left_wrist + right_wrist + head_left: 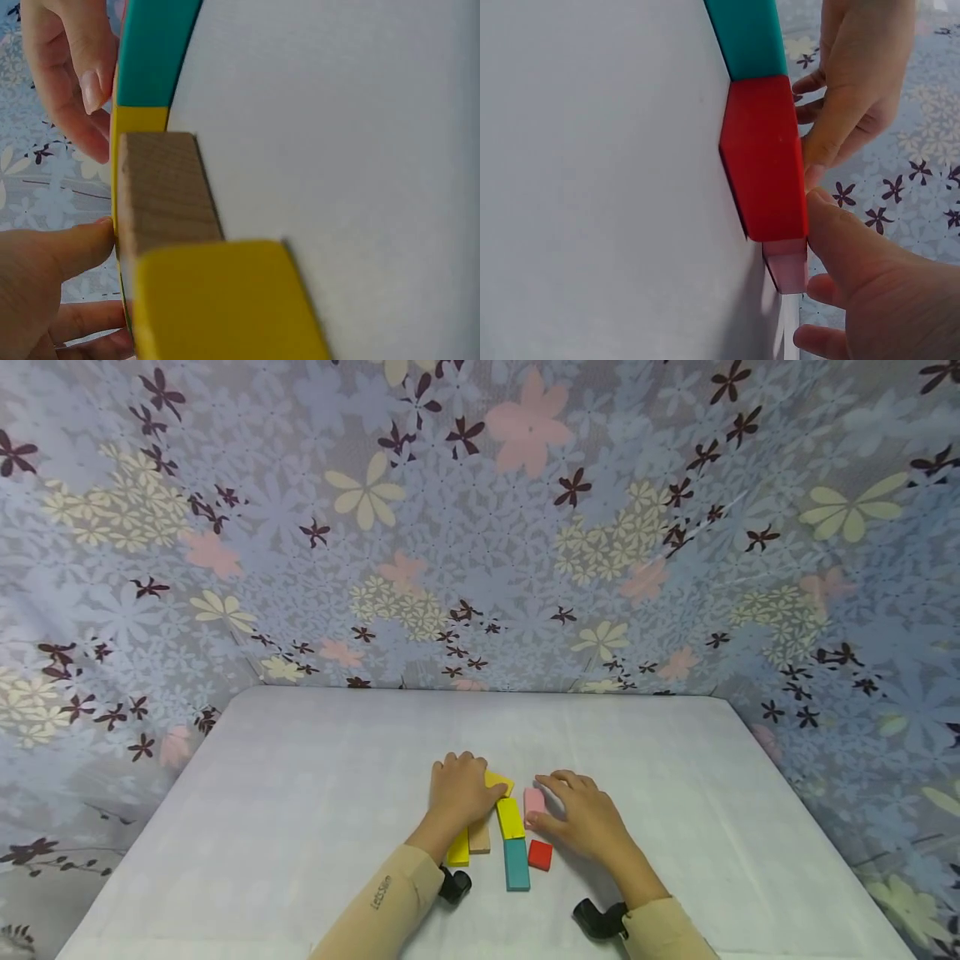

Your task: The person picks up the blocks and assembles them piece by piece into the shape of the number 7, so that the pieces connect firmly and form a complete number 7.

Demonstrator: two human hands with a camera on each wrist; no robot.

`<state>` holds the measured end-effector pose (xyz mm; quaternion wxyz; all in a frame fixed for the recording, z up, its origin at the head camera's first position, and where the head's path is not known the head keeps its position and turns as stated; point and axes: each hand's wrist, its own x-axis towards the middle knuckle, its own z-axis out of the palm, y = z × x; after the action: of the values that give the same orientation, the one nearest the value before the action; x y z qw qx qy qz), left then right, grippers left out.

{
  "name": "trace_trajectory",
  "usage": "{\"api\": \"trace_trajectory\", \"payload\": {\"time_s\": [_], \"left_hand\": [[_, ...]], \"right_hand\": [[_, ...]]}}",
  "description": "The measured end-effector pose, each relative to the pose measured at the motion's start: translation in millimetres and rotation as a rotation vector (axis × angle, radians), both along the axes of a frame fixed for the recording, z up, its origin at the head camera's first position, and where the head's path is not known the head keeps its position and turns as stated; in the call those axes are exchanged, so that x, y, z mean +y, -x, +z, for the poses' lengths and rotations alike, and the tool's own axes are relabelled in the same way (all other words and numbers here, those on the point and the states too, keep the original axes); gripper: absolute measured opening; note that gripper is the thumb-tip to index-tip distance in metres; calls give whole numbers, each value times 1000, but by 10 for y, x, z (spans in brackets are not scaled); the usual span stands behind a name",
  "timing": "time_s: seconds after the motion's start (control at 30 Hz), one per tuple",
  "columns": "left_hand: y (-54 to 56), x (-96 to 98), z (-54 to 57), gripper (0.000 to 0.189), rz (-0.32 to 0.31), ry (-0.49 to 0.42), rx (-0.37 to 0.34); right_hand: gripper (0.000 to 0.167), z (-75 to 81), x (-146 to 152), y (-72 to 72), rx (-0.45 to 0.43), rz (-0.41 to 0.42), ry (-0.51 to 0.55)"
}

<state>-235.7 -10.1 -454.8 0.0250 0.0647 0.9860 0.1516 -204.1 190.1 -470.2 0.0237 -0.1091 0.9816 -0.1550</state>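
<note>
Right hand: fingers apart round pink block; left hand, we can't tell. Thumb slip could skew yellow block between!

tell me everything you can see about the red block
The red block is small and plain, with a squarish top, flat faces and slightly softened edges; it looks like smooth painted wood, though the material is uncertain. It lies flat on the white tabletop, turned slightly askew, just right of the teal block and nearer the wearer than the pink block. Whether it touches either block is unclear. Neither hand appears to grip it.
</note>
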Motion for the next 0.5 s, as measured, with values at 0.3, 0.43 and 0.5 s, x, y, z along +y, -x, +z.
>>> {"api": "trace_trajectory", "payload": {"time_s": [0.3,0.43,0.5], "left_hand": [[-35,30,-19,53,6,7,10],[-63,59,-11,55,2,14,18],[-71,74,-10,58,3,20,23]], "right_hand": [[60,-14,32,-16,13,26,24],[68,-11,56,-39,-8,26,33],[72,-9,67,-44,-20,23,37]]}}
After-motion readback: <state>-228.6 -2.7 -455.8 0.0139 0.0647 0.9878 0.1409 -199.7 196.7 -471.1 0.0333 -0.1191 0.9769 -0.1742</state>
